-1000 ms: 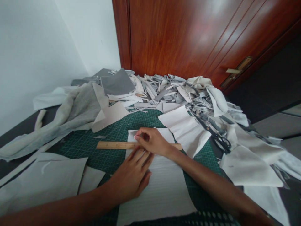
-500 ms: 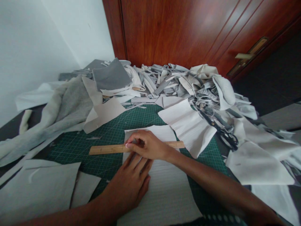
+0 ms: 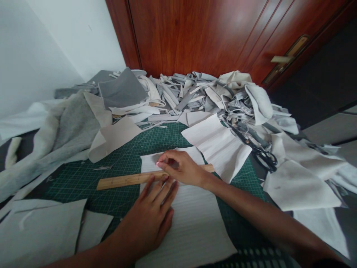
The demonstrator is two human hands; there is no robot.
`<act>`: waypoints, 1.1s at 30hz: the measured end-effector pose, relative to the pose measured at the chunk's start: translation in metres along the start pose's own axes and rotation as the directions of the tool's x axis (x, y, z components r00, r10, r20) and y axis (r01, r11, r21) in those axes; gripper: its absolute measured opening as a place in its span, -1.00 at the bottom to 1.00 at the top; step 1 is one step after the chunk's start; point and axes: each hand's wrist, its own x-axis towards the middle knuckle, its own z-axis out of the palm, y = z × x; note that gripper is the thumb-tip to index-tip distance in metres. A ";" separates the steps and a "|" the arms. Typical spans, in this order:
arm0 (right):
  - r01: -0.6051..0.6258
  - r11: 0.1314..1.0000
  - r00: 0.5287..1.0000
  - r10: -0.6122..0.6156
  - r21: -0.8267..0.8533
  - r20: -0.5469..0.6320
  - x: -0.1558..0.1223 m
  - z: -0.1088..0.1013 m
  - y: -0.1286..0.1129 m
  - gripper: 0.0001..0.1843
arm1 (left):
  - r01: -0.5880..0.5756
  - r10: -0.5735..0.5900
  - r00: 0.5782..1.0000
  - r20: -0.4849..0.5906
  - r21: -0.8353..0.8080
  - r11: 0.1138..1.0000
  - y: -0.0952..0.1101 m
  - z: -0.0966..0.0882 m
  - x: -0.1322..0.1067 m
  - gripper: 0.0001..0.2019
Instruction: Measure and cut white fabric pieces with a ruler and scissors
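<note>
White cloth (image 3: 184, 219) with thin lines on it lies flat on a green cutting mat (image 3: 119, 149), and this one head view shows the whole scene. A wooden ruler (image 3: 125, 181) lies across the far part of the cloth at a small slant, and both of its ends reach out onto the mat. The left hand (image 3: 147, 217) lies flat on the cloth, with its fingers (image 3: 164, 195) spread wide and their tips just beside the ruler. The right hand (image 3: 182, 169) sits over the ruler. Its fingers (image 3: 167, 158) curl in close together, with their tips on the cloth just past the ruler, and I cannot tell if they pinch the cloth or the ruler. The step in hand looks like setting the ruler straight on the cloth. The next move seems to call for a firm, flat press, so that the ruler and the cloth do not slip. Black scissors (image 3: 264, 160) lie to the right, on a big heap of cloth scraps (image 3: 189, 98). More white cloth pieces (image 3: 217, 147) lie by the far edge of the cloth. A soft gray cloth (image 3: 78, 126) lies on the left, and behind it all is a brown wooden door (image 3: 195, 33) with a metal handle (image 3: 279, 58).
</note>
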 end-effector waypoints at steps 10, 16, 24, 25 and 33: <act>-0.185 0.889 0.974 0.109 -0.419 -0.200 -0.076 -0.122 0.035 -0.82 | 0.007 -0.007 1.000 0.009 -0.008 1.000 0.000 0.000 -0.001 -0.50; -0.265 0.834 0.943 0.120 -0.484 -0.310 -0.074 -0.135 0.029 -0.77 | 0.022 -0.021 1.000 0.009 -0.017 1.000 0.002 0.001 -0.003 -0.50; 0.098 0.955 0.972 -0.031 -0.282 0.231 0.007 -0.024 -0.033 -0.82 | 0.059 -0.055 0.996 0.069 -0.055 0.997 0.003 -0.003 0.001 -0.49; 0.105 0.950 0.957 -0.016 -0.293 0.289 0.017 -0.012 -0.034 -0.86 | 0.071 -0.064 0.994 0.090 -0.072 0.995 0.003 -0.004 0.002 -0.49; 0.074 0.939 0.907 0.077 -0.336 0.414 0.046 0.023 -0.026 -0.88 | 0.128 -0.100 0.980 0.169 -0.162 0.979 0.005 -0.006 0.002 -0.46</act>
